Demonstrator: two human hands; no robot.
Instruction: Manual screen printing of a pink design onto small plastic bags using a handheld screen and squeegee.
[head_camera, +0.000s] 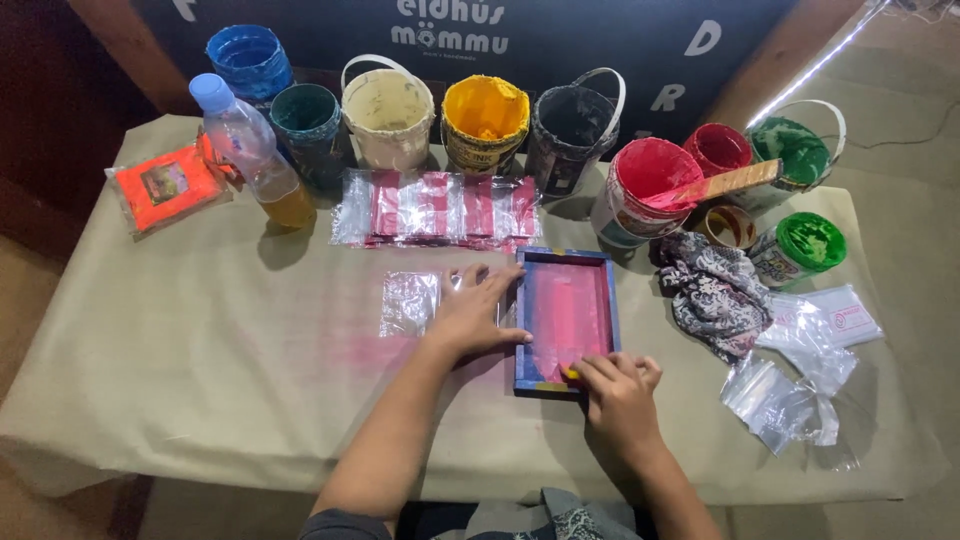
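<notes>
Pink ink covers the mesh inside a small printing frame (565, 322) with a blue wooden edge. The frame lies flat on the paper-covered table (200, 340), in the middle, just in front of the person.

The left hand (478, 312) lies open and flat, fingers spread, pressing on the frame's left edge. It looks like this keeps the frame from sliding. Part of that hand also rests on a clear plastic bag (410, 303) beside the frame.

The right hand (620, 388) is curled at the frame's near corner, fingers pinched on something small and yellow (570, 374). I cannot tell what it is.

Behind the frame lies a row of bags printed in red (440, 208). Paint pots stand along the back, like the yellow pot (485, 122) and the red pot (645, 190), close enough to reach. A patterned rag (712, 290) and more clear bags (790, 395) lie to the right.
</notes>
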